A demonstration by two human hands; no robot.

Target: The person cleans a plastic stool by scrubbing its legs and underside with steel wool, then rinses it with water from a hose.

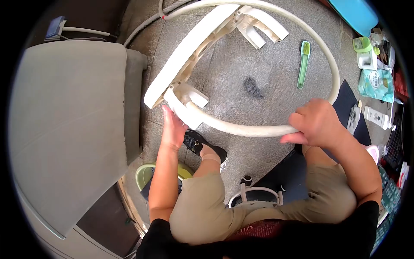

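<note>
A white plastic frame (192,52) with curved, split arms at both ends is held up above the grey floor. A thick white tube (250,129) runs from its near arm in a wide loop to the right and back over the top. My left hand (174,128) holds the near arm (184,110) from below, its thumb up along the outer side. On the right, my right hand (317,124) is closed in a fist around the tube. Inside the loop, lower down, a green brush (304,64) and a dark, fluffy-looking patch (253,87) lie on the floor.
A large grey box-shaped piece (77,112) stands at left, with a grey hose (146,26) behind. A green basin (144,175) sits by my left leg. Bottles (377,117), a turquoise packet (376,83) and a blue tub (355,15) line the right side.
</note>
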